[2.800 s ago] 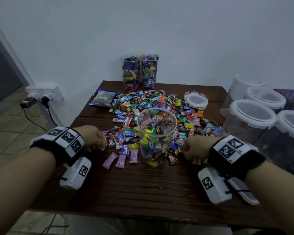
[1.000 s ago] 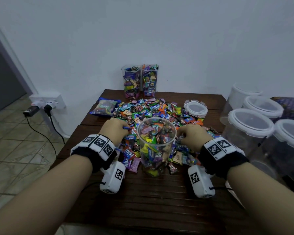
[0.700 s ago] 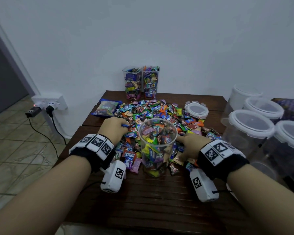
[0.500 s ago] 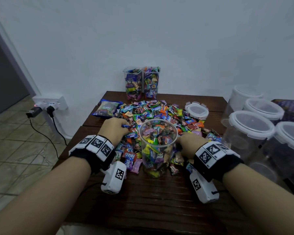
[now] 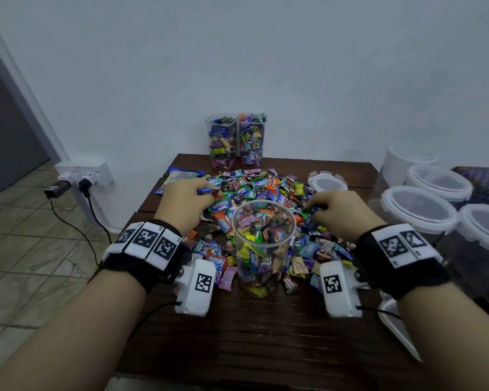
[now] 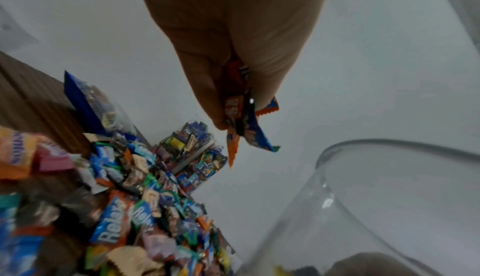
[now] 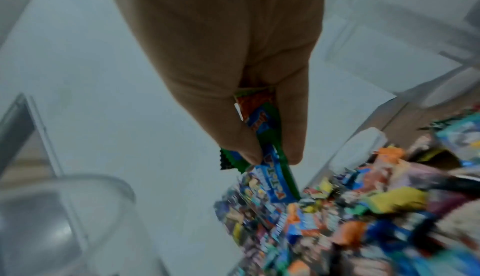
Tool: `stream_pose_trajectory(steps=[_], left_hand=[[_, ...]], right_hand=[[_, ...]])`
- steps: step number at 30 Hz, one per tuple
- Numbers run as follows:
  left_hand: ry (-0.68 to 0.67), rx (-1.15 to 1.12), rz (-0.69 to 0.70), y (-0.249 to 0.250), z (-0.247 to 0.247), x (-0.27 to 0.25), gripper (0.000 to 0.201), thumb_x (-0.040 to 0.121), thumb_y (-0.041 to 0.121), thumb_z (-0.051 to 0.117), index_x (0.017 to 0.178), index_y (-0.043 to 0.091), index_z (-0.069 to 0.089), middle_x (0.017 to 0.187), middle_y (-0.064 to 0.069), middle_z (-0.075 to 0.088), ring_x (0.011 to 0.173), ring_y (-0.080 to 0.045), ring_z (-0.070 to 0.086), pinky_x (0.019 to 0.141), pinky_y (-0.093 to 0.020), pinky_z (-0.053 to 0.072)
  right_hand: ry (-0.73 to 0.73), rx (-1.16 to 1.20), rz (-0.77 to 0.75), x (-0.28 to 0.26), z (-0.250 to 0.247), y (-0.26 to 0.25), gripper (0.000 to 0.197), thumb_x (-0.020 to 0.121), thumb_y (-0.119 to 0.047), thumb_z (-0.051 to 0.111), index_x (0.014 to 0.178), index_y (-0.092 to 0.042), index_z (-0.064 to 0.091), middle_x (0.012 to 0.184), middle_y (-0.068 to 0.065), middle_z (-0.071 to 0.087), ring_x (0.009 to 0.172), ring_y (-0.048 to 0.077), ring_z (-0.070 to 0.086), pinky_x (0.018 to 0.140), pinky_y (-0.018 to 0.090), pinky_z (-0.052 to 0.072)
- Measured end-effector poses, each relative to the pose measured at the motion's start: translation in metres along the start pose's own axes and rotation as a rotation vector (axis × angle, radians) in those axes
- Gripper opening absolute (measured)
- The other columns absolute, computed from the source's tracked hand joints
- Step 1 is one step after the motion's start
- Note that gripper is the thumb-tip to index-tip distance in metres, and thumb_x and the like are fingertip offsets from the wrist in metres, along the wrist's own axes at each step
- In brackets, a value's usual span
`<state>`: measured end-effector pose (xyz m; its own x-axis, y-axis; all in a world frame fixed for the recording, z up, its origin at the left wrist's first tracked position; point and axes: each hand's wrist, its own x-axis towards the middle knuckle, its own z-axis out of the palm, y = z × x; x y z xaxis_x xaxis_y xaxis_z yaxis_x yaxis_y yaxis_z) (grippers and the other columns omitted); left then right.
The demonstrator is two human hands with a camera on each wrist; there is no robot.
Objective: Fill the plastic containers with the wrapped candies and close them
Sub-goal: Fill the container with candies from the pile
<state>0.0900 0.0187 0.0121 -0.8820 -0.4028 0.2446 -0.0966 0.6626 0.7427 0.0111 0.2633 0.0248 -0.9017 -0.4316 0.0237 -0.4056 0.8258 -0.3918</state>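
Note:
A clear round plastic container, open and nearly full of wrapped candies, stands at the near edge of a big candy pile on the dark wooden table. My left hand hovers just left of its rim and pinches a few orange and blue wrapped candies. My right hand hovers just right of the rim, pinching green and blue wrapped candies. The container's rim shows in both wrist views. A white-rimmed lid lies at the pile's far right.
Two filled square containers stand at the table's far edge against the wall. A blue candy bag lies far left. Several large lidded tubs crowd the right side. A power strip and cables sit left of the table.
Both hands went from the near sides of the container into the pile, closed on candies and have lifted slightly beside the rim. The head view has shifted closer.

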Motion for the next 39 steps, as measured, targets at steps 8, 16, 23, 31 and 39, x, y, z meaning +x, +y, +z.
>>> stream_pose_trajectory(steps=[8, 16, 23, 31, 39], left_hand=[[0.071, -0.209, 0.080, 0.013, -0.012, -0.012, 0.023, 0.085, 0.005, 0.064, 0.079, 0.025, 0.070, 0.085, 0.008, 0.069, 0.086, -0.016, 0.063, 0.084, -0.037, 0.052], [0.075, -0.252, 0.146, 0.017, -0.010, -0.020, 0.027, 0.085, 0.004, 0.064, 0.077, 0.029, 0.069, 0.086, 0.003, 0.070, 0.089, -0.018, 0.066, 0.085, -0.042, 0.054], [0.068, -0.304, 0.142, 0.019, -0.007, -0.019, 0.033, 0.084, 0.002, 0.064, 0.074, 0.033, 0.067, 0.084, 0.012, 0.069, 0.085, -0.006, 0.064, 0.084, -0.029, 0.053], [0.072, -0.342, 0.132, 0.022, -0.003, -0.018, 0.031, 0.084, 0.003, 0.065, 0.075, 0.031, 0.069, 0.084, 0.007, 0.070, 0.087, -0.014, 0.066, 0.085, -0.035, 0.055], [0.116, -0.346, 0.186, 0.034, -0.012, -0.017, 0.025, 0.085, 0.000, 0.062, 0.078, 0.022, 0.071, 0.079, 0.013, 0.067, 0.075, 0.003, 0.060, 0.072, -0.013, 0.049]], right_hand=[[0.291, 0.514, -0.194, -0.028, -0.027, -0.025, 0.022, 0.085, -0.006, 0.061, 0.092, -0.025, 0.070, 0.093, -0.003, 0.068, 0.088, 0.014, 0.064, 0.080, 0.027, 0.051], [0.213, 0.510, -0.315, -0.042, -0.003, -0.061, 0.024, 0.086, -0.005, 0.060, 0.103, -0.020, 0.071, 0.090, -0.020, 0.056, 0.095, 0.007, 0.057, 0.090, 0.026, 0.046], [0.183, 0.418, -0.337, -0.043, 0.009, -0.066, 0.026, 0.091, -0.013, 0.057, 0.115, -0.019, 0.065, 0.108, -0.010, 0.056, 0.098, -0.002, 0.047, 0.084, 0.007, 0.036], [0.163, 0.490, -0.365, -0.049, 0.013, -0.065, 0.029, 0.095, -0.017, 0.052, 0.122, -0.019, 0.060, 0.120, -0.013, 0.054, 0.099, -0.008, 0.047, 0.092, 0.009, 0.036], [0.103, 0.779, -0.248, -0.056, 0.042, -0.054, 0.086, 0.073, -0.043, 0.065, 0.145, -0.038, 0.019, 0.144, -0.022, 0.030, 0.135, -0.006, 0.026, 0.108, 0.021, 0.027]])
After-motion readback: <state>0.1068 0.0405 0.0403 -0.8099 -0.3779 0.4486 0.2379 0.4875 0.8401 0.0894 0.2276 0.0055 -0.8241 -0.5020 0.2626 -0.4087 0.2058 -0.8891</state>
